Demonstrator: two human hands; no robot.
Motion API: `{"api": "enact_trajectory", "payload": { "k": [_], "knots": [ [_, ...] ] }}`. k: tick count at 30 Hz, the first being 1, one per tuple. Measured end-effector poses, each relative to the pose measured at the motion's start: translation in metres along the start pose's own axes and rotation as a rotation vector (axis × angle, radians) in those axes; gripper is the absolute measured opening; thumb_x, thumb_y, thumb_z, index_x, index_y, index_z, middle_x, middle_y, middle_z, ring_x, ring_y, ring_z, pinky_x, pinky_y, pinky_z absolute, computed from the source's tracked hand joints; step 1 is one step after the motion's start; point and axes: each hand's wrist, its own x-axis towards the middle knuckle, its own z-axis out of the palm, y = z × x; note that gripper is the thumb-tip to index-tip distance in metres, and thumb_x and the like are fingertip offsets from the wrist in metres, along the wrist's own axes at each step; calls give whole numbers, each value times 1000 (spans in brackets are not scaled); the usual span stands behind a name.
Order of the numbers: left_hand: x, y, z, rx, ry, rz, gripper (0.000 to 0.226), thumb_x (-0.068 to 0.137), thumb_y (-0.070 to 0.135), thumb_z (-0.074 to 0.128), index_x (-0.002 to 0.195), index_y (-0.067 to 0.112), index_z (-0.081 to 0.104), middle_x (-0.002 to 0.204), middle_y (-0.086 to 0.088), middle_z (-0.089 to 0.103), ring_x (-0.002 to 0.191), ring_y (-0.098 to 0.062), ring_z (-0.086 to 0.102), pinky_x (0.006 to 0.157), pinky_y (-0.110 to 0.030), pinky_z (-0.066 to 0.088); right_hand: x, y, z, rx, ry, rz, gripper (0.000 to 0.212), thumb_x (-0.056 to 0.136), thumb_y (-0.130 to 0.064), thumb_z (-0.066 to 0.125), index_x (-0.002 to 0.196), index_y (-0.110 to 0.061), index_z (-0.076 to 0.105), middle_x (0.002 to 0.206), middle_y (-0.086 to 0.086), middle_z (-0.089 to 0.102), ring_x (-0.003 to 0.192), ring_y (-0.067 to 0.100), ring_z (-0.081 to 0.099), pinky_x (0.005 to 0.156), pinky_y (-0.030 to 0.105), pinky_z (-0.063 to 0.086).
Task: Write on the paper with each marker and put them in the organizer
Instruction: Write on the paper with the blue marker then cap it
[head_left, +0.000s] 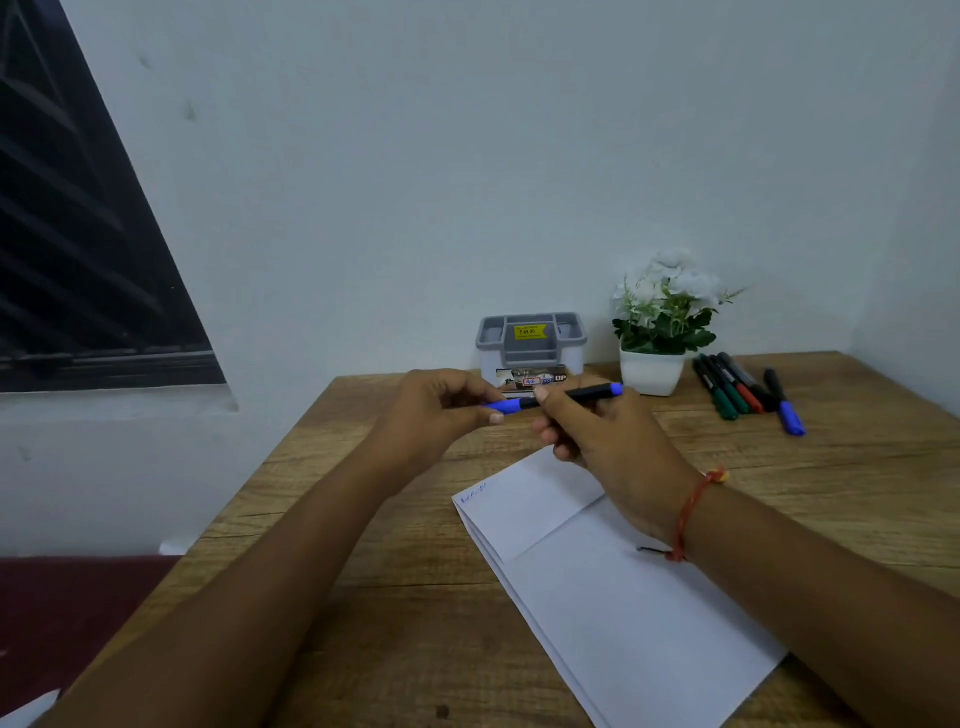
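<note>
Both hands hold a black marker with a blue cap (571, 396) level above the table. My left hand (436, 415) pinches its blue cap end, and my right hand (608, 441) grips the black barrel. Below them lies the folded white paper (587, 577) with a small line of blue writing near its far left corner. The grey organizer (531, 344) stands at the back of the table against the wall. Several more markers (737, 387), green, red, black and blue-capped, lie at the back right.
A white pot of white flowers (662, 327) stands between the organizer and the loose markers. The wooden table (363, 519) ends at its left edge beside a dark red surface (67, 618). A dark window (78, 234) is on the left wall.
</note>
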Motion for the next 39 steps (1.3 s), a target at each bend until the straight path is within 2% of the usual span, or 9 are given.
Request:
{"api": "enact_trajectory", "payload": {
  "k": [4,7,11,15,19,26,30,34,39],
  "knots": [
    [1,4,-1,-112,25,-32,15,78,8,77,92,14,77,87,0,75,80,-6,66,77,-19,54,1,-4,1,198,-33,93,24,98,-27,65,104,-5,73,81,7,75,67,7,68,54,17,54],
    [5,10,-4,-275,199,-13,14,83,7,73,97,9,75,87,-5,73,78,-9,65,80,-24,56,3,-5,5,343,32,212,38,100,-42,57,105,-7,68,80,7,74,63,7,69,53,18,56],
    [18,9,-12,-208,517,26,14,85,14,73,98,19,72,90,2,71,81,-8,65,80,-24,55,1,-1,-3,-36,54,22,36,104,-40,51,92,-10,68,73,6,72,61,10,66,50,21,54],
    [41,15,-11,13,661,56,16,87,15,69,102,21,68,93,10,67,86,2,61,75,-11,47,-1,7,-13,-541,-35,-285,33,102,-42,54,82,-20,67,73,2,74,67,8,71,63,30,57],
    [69,12,-7,147,624,113,19,88,13,68,107,17,68,101,-1,68,84,-2,63,80,-14,51,2,15,-13,-723,-76,-418,36,96,-57,46,77,-29,60,67,-4,68,65,7,66,65,36,55],
    [97,4,7,231,570,100,26,91,15,65,116,12,67,104,0,67,92,-13,62,91,-27,51,2,12,-15,-845,-110,-474,27,101,-43,53,77,-31,53,57,-15,47,57,0,47,54,19,26],
    [102,-10,14,335,467,69,35,93,12,61,128,11,61,111,-4,66,96,-12,59,92,-25,47,3,14,-16,-881,-118,-478,34,101,-48,51,90,-21,67,68,-11,58,64,4,53,56,23,33],
    [97,-17,23,337,383,32,45,93,10,61,138,12,52,101,2,65,94,-10,59,88,-22,46,3,13,-17,-909,-122,-483,37,101,-51,49,96,-20,70,74,-10,62,69,6,54,57,23,35],
    [75,-9,25,335,412,-14,53,90,14,67,137,15,43,119,-3,63,102,-11,56,80,-22,43,3,4,-21,-931,-63,-447,35,101,-47,51,91,-18,68,75,-2,69,68,12,61,56,28,44]
  ]
}}
